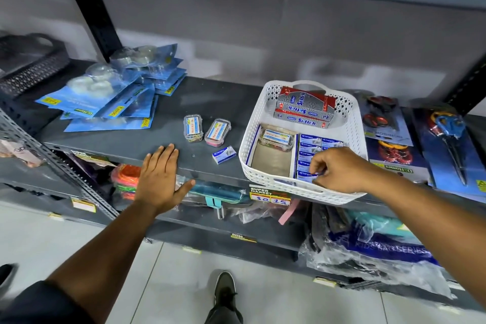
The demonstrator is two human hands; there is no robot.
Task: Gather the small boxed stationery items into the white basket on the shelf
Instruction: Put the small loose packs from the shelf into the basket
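Note:
The white basket [352, 123] stands on the dark shelf [210, 102], right of centre. Inside lie two red Softek boxes [306, 108], a clear plastic case [276, 139] and a row of several small blue boxes [310, 152]. My right hand [339, 171] is inside the basket's near right corner, fingers pinched on one small blue box [307, 176] in that row. My left hand [160, 176] lies flat and open on the shelf's front edge. Between the hands, on the shelf, sit one loose small blue box [224, 154] and two clear cases [193, 127] [217, 132].
Blue blister packs [110, 102] are piled at the shelf's left, beside a dark mesh basket [29, 66]. Carded scissors [447, 139] lie right of the white basket. A lower shelf holds bagged goods [368, 242]. Price tags [271, 196] hang on the shelf edge.

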